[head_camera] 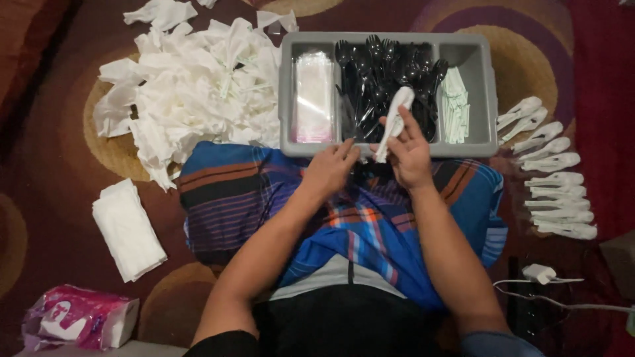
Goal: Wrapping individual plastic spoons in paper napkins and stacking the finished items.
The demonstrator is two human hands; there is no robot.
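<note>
Grey compartment tray [489, 92], upper centre of frame, on patterned carpet [53, 165]: left compartment, clear plastic sleeves [313, 99]; middle, black plastic cutlery [383, 73]; right, pale wrapped toothpicks [455, 106]. Right hand [410, 152], fingers clamped on a white wrapped cutlery pack [395, 119], held over the tray's near edge. Left hand [331, 168], fingers loosely curled together at the tray's front wall; whether it holds anything cannot be told. Finished white packs [552, 178], row at right. Crumpled white napkins [192, 86], heap, upper left. Folded napkin stack [127, 228], left. Pink tissue package [73, 320], lower left. White charger with cable [539, 272], lower right. Blue plaid cloth [264, 192] across lap.
</note>
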